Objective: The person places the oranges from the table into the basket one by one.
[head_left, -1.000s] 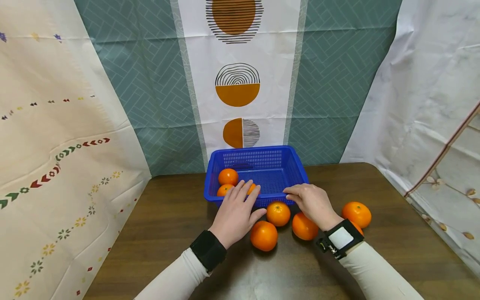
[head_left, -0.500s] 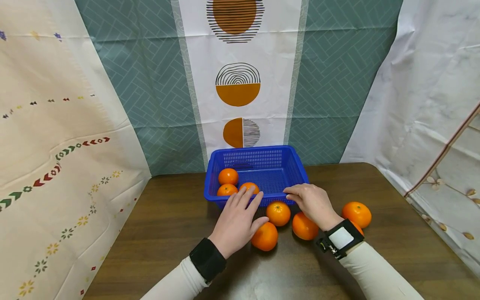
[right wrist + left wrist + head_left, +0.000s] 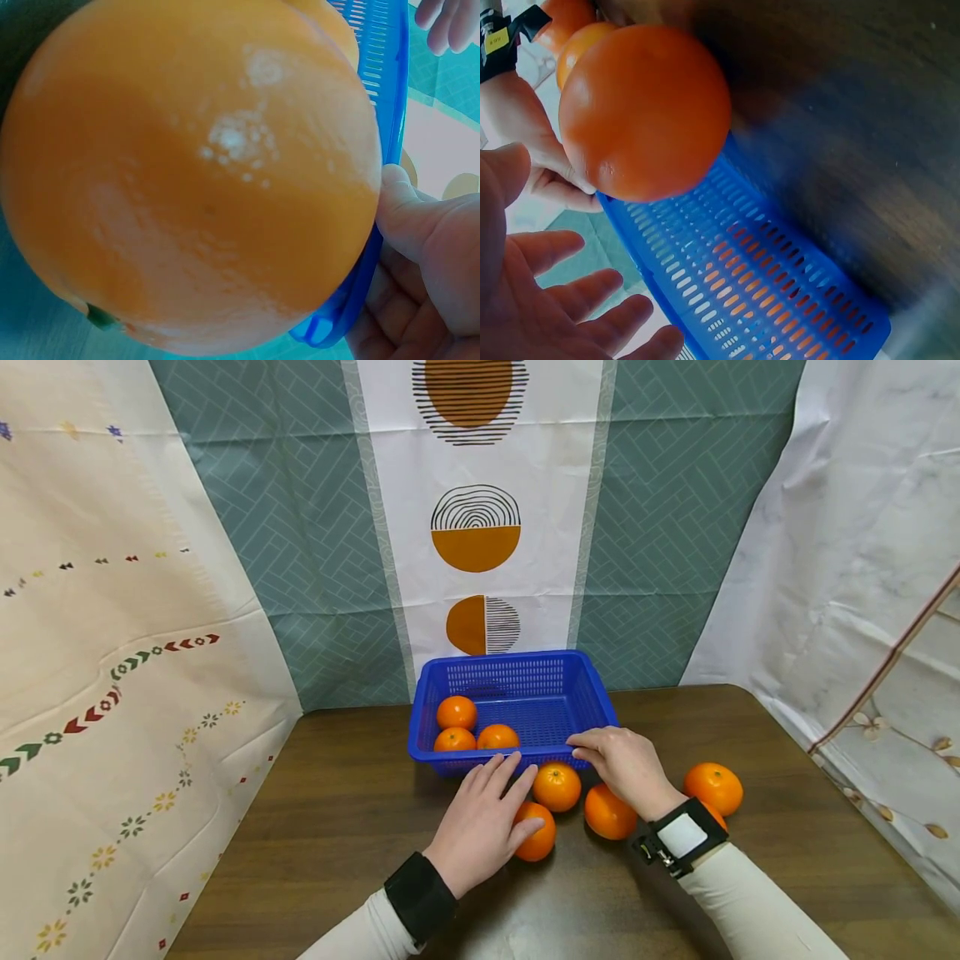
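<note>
My right hand (image 3: pixel 626 768) pinches the front rim of a blue plastic basket (image 3: pixel 510 677), near its right corner; the right wrist view shows the thumb (image 3: pixel 405 210) on the rim. Three oranges (image 3: pixel 457 713) sit in the left part of the basket. My left hand (image 3: pixel 480 818) is spread in front of the basket, its thumb overlapping an orange (image 3: pixel 542 839) on the table. In the left wrist view its fingers (image 3: pixel 592 292) are apart beside that orange, holding nothing. Another orange (image 3: pixel 557 787) stands against the basket's front, and one more (image 3: pixel 609 812) lies below my right hand.
On the wooden table (image 3: pixel 330 827), another orange (image 3: pixel 713 788) lies right of my right wrist, with one more partly hidden under the wristband (image 3: pixel 686 839). A patterned cloth (image 3: pixel 480 527) hangs behind the basket; other cloths border the table's left and right.
My left hand has drawn back from over the basket's front rim to beside the near orange, uncovering the oranges inside. My right hand keeps its place on the rim.
</note>
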The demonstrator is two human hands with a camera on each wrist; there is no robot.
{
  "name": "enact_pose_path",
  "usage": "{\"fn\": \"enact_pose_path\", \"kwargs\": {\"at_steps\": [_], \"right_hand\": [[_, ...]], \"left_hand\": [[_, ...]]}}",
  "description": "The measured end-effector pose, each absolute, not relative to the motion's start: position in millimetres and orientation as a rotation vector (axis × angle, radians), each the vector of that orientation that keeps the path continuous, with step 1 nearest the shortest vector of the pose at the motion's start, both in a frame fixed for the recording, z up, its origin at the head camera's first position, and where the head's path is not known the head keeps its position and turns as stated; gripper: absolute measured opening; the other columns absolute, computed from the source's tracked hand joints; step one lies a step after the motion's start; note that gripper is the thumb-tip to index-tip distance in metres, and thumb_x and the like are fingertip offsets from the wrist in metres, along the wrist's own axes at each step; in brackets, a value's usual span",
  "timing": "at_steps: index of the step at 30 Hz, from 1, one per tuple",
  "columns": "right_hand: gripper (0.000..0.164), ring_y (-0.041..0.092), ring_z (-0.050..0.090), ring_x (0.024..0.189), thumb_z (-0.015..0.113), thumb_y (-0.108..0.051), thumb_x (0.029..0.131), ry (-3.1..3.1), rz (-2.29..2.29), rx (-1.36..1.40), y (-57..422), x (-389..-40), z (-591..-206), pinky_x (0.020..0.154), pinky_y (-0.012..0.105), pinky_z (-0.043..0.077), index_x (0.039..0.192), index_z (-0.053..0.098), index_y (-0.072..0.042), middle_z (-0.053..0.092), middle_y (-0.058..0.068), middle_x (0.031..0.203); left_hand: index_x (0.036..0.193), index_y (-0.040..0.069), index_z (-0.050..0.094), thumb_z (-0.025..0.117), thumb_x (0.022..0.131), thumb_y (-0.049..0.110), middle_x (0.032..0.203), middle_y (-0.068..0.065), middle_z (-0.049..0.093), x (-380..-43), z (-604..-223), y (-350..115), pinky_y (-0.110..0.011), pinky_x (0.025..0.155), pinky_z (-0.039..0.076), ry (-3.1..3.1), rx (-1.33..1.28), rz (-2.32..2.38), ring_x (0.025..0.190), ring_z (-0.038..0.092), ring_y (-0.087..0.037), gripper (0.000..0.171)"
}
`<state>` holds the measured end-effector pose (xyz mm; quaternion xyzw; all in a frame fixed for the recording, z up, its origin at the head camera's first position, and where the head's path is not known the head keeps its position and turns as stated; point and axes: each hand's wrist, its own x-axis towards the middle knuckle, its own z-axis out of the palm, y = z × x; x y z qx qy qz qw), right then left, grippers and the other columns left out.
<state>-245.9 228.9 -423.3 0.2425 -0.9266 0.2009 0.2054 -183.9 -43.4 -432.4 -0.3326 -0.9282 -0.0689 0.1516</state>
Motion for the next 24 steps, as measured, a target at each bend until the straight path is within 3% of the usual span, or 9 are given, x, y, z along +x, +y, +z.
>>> {"fn": "enact_pose_path", "kwargs": {"at_steps": [24], "right_hand": [[0.021,0.033,0.078,0.106,0.082,-0.013,0.100,-2.593,0.531,0.670,229.3,-247.2,-423.6,0.093,0.056,0.064,0.121,0.084,-0.009,0.082,0.009,0.115]], "left_hand": [[0.162,0.020,0.057,0.064,0.109,0.059,0.163,-0.012,0.055,-178.2,-438.0,-34.4,-0.052,0.122,0.046,-2.691,-1.044,-0.134,0.148,0.054,-0.034,0.067]]}}
